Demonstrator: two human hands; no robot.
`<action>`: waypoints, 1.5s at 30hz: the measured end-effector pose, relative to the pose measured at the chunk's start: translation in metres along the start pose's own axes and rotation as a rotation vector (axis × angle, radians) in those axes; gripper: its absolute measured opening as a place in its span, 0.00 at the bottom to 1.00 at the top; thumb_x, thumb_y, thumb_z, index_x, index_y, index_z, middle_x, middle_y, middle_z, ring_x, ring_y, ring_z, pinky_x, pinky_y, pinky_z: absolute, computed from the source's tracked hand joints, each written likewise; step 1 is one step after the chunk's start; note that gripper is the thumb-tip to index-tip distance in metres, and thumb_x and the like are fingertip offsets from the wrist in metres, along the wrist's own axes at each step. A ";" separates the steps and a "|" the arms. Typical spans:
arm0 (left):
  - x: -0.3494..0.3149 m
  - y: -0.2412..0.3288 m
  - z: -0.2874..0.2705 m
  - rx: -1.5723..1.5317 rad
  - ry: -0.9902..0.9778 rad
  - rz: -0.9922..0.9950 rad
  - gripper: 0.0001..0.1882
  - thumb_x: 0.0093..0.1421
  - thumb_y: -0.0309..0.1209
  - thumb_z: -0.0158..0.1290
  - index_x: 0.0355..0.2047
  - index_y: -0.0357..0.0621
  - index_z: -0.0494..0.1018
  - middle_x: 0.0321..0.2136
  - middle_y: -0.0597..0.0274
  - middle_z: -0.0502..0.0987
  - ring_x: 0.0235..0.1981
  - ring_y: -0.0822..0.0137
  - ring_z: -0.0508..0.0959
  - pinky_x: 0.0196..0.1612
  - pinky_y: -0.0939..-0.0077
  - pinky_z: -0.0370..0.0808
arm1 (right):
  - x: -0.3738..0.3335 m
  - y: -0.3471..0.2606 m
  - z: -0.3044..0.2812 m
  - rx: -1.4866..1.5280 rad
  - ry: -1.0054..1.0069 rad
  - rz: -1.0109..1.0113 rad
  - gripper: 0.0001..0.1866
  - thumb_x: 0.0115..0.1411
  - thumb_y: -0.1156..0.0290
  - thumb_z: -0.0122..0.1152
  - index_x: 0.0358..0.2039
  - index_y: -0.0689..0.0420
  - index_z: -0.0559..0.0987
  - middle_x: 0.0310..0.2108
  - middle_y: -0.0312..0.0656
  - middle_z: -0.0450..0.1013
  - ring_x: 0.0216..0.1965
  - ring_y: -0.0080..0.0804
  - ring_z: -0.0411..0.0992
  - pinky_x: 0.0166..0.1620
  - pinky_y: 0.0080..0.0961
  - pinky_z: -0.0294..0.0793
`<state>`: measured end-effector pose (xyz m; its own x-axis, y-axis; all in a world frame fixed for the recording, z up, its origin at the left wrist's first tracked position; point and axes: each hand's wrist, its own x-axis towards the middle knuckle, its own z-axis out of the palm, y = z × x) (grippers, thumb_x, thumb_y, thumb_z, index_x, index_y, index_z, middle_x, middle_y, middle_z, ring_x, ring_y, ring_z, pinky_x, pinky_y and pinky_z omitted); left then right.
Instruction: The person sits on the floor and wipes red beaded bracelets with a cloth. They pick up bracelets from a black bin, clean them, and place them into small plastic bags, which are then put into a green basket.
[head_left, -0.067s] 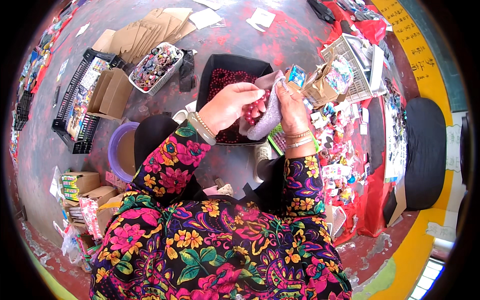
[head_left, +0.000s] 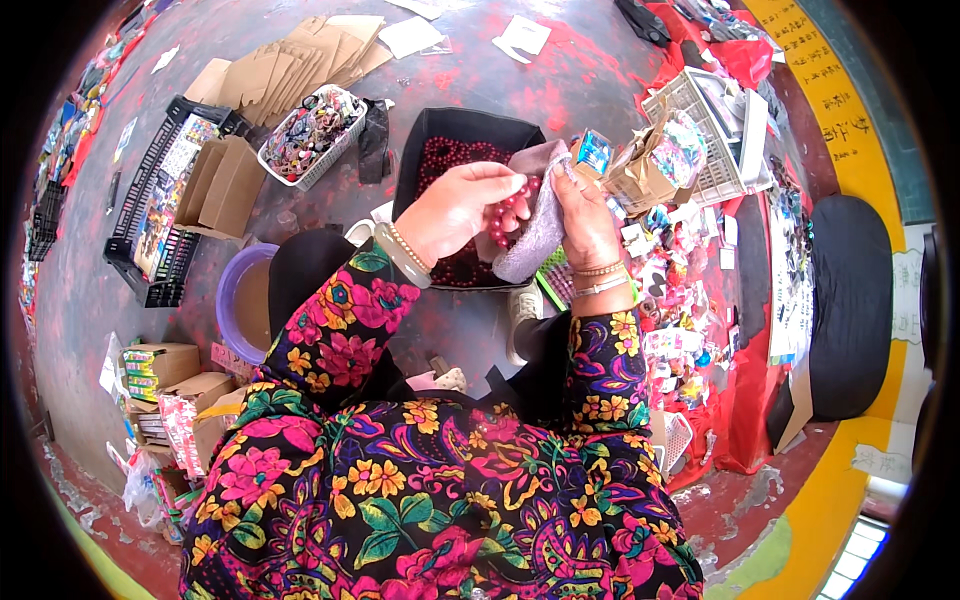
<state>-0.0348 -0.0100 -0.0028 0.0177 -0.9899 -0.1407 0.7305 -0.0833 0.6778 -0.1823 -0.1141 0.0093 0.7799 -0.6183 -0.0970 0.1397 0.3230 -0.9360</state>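
Note:
Dark red round beads on a strand [head_left: 501, 228] are pinched in my left hand [head_left: 455, 212], the fingers closed on them. My right hand [head_left: 588, 218] is closed on a greyish-lilac fuzzy cloth [head_left: 533, 225], which hangs right beside the strand. Under both hands stands a black square bin [head_left: 408, 160] that holds many more dark red beads [head_left: 450, 158]. My hands and the cloth hide part of the bin and its beads. Whether the cloth touches the strand, I cannot tell.
To the left are a white basket of small colourful items [head_left: 312, 136], a black crate [head_left: 122, 240], an open cardboard box [head_left: 222, 188] and a purple basin [head_left: 228, 290]. Flattened cardboard [head_left: 300, 68] lies farther off. Small packaged goods [head_left: 690, 340] crowd the right side.
The lower end of the cloth has shifted slightly to the right, away from my left fingers. Both hands stay nearly in place and keep their grips.

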 end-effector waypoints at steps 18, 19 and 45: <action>-0.002 0.004 0.007 0.099 -0.038 -0.099 0.12 0.61 0.35 0.46 0.31 0.38 0.72 0.23 0.59 0.75 0.22 0.72 0.73 0.28 0.79 0.71 | -0.008 -0.006 0.008 -0.337 0.106 -0.115 0.16 0.62 0.60 0.49 0.26 0.60 0.75 0.20 0.32 0.71 0.23 0.18 0.67 0.27 0.17 0.67; 0.000 0.002 0.006 0.145 -0.033 -0.101 0.12 0.61 0.35 0.46 0.31 0.38 0.72 0.23 0.60 0.75 0.22 0.72 0.73 0.28 0.79 0.71 | -0.007 -0.002 0.005 -0.411 0.140 -0.129 0.17 0.62 0.60 0.48 0.25 0.60 0.75 0.20 0.32 0.70 0.22 0.18 0.67 0.27 0.17 0.66; 0.005 -0.003 -0.002 -0.145 0.053 0.047 0.09 0.61 0.31 0.46 0.35 0.38 0.72 0.29 0.58 0.75 0.29 0.68 0.75 0.32 0.73 0.73 | -0.003 0.009 -0.004 -0.132 0.088 -0.099 0.09 0.59 0.67 0.55 0.30 0.59 0.77 0.26 0.29 0.73 0.27 0.15 0.67 0.31 0.15 0.67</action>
<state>-0.0355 -0.0145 -0.0073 0.0876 -0.9845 -0.1520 0.8187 -0.0158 0.5740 -0.1862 -0.1121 0.0003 0.7090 -0.7048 -0.0264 0.1270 0.1643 -0.9782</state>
